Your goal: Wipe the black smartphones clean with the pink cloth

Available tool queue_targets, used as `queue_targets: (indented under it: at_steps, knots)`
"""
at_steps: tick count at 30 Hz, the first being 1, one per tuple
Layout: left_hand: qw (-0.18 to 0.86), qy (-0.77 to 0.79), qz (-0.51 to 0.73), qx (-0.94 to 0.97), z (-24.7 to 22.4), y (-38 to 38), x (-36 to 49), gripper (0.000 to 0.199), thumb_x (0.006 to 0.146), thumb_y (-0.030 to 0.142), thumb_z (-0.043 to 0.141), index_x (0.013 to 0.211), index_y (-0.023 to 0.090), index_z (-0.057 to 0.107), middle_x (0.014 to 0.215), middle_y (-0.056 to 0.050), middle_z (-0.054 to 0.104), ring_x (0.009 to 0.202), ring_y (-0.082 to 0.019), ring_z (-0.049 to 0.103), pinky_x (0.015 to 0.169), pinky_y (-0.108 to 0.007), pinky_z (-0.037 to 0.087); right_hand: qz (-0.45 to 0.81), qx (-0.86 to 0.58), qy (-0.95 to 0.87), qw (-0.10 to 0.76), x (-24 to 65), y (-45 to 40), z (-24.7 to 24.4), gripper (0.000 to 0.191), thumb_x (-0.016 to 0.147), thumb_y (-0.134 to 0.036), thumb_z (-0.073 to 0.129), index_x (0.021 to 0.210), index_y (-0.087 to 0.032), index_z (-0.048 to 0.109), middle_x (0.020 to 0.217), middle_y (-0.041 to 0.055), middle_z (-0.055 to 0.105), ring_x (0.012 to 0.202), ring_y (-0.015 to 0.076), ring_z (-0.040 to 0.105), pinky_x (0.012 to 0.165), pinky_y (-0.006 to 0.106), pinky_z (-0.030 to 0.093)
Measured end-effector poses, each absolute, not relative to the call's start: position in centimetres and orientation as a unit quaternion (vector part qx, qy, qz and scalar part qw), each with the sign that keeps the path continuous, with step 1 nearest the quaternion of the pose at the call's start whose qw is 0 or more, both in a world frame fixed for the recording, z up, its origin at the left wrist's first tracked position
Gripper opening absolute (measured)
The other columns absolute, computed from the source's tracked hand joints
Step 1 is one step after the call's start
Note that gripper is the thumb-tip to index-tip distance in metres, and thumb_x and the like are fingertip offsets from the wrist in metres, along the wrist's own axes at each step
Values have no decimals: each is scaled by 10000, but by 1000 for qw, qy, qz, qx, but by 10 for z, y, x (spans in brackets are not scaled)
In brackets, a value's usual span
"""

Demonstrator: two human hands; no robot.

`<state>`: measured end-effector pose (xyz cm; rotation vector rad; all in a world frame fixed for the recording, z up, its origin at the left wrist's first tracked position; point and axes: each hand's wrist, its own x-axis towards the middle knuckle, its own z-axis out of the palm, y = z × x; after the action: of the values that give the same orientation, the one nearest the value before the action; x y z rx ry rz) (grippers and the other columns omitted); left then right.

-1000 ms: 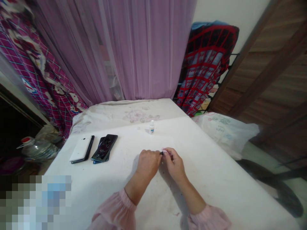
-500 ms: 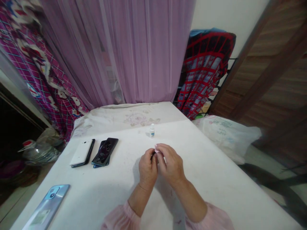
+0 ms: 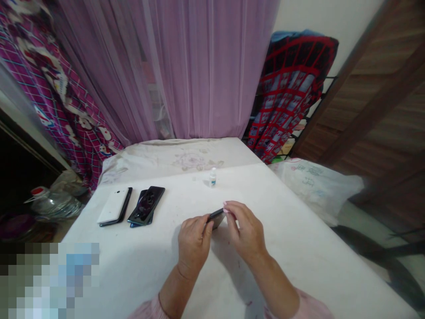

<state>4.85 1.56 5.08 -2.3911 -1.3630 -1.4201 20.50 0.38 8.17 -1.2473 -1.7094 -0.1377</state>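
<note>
My left hand (image 3: 194,239) is closed around one end of a dark, flat phone (image 3: 216,215), tilted above the white-covered table. At the phone's far right corner are the fingertips of my right hand (image 3: 247,228), pinched together. A small pale pink bit shows at those fingertips; I cannot tell whether it is nails or something held. Beyond the hands a small white bottle (image 3: 213,179) with a blue-marked label stands upright.
To the left lie a white phone (image 3: 113,206) on a dark one, and a black phone (image 3: 146,206) on a bluish one. The near left corner is pixelated. A purple curtain (image 3: 206,66) hangs behind the table (image 3: 285,248); a plastic bag (image 3: 318,186) sits off its right side.
My hands have moved apart, the left one leftward and the right one rightward, and more of the dark phone shows between them. The view has shifted slightly.
</note>
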Motion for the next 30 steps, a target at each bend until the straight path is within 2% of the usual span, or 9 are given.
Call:
queue_targets:
  at_steps: [7,12,19,25,30]
  knots:
    - [20,-441,-435,-785,51,16,48,257,981,193,366,996,166,621,765,-58,701,697,-189,643,668,-336,463,-46,-483,-747,455,179,-5,96,226,903,-154,450,996,-214,647,1004,76,703,934,180,657,837,325,554]
    - [26,-431,-438,-788,50,17,45,209,978,235,427,1038,165,614,849,-70,724,736,-193,661,700,-343,476,-51,-510,-733,446,203,0,91,211,900,-153,459,1007,-210,632,1016,80,695,951,184,651,842,328,546]
    - [39,-423,-447,-787,50,16,47,195,976,225,437,1032,159,612,843,-70,725,722,-192,665,696,-341,477,-71,-515,-730,443,206,1,89,200,892,-141,467,1005,-202,621,1010,79,695,949,190,645,848,338,537]
    - [39,-423,-443,-790,50,18,47,248,987,191,372,1027,159,615,814,-66,722,713,-187,659,684,-338,476,-29,-485,-756,439,182,-5,100,217,903,-153,446,988,-209,637,987,73,695,926,178,644,820,313,543]
    - [34,-424,-441,-790,49,17,46,217,979,236,420,1040,162,615,837,-71,723,722,-192,661,693,-344,483,-18,-507,-736,449,202,-1,93,205,908,-168,458,1000,-219,635,1009,72,694,949,183,649,839,327,541]
